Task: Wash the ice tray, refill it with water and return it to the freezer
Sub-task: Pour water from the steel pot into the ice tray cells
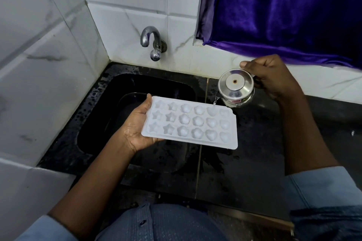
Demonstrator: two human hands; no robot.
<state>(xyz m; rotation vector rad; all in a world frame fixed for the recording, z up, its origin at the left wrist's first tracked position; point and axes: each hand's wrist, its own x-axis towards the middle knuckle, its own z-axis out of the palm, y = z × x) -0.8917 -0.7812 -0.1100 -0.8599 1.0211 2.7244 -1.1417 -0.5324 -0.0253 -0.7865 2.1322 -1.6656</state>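
Water [215, 101] streams into white ice tray [191, 123].
Left hand [137, 124] grasps the tray's end; right hand [272, 78] grips the handle of a lidded steel kettle [236, 88] at its far edge.

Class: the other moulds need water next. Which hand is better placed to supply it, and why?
Right: the right hand grips the tilted steel pot, its stream falling into the ice tray; the left hand holds the tray's end.

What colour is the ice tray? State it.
White. The ice tray shows best in the head view, held by the left hand.
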